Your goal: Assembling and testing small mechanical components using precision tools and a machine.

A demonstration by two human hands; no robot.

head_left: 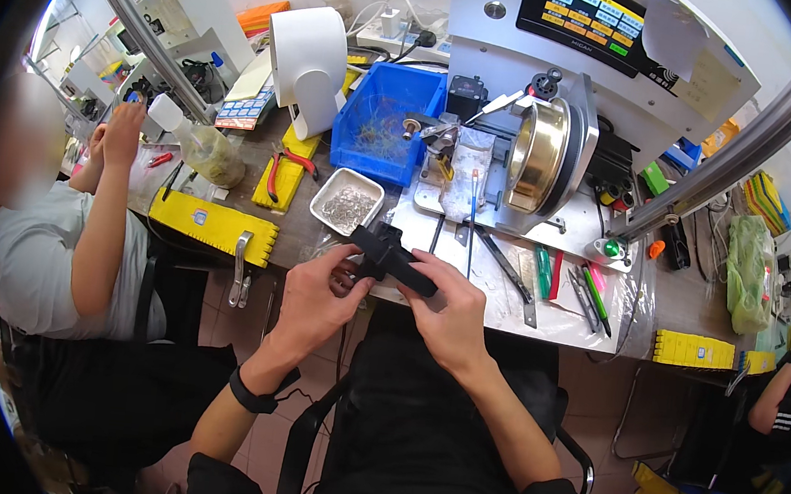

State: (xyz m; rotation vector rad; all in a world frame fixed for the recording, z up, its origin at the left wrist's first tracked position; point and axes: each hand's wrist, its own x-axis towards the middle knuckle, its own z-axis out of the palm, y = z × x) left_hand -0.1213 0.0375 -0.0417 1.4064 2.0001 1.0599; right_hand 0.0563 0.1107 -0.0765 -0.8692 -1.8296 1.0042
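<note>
The step in hand looks like plain handling: a black strap-like item (381,250) is held up between 2 hands, at the near edge of the surface (682,300), just right of a white tray (355,174) of small metal bits. Dark parts merge in this wide view, so I can't fairly say whether it is 1 piece or 2 joined.

The left hand (321,294) has its grip closed on the item's lower left part, fingers curled, thumb pressing from the near side. The right hand (451,313) grasps the other end, thumb along the near side and fingers over the far end. Neither grip is empty.

As a judgement, the next move calls for a secure hold by at least 1 grip while the other turns or shifts its end, and for keeping clear of the tray's rim and the pens (598,300) to the right.

Both forearms rise from the lower edge and lean inward, so the wrists converge in front of the body. The left wrist wears a black band (254,391); the right wrist is bare, its forearm slanting up and to the left.
</note>
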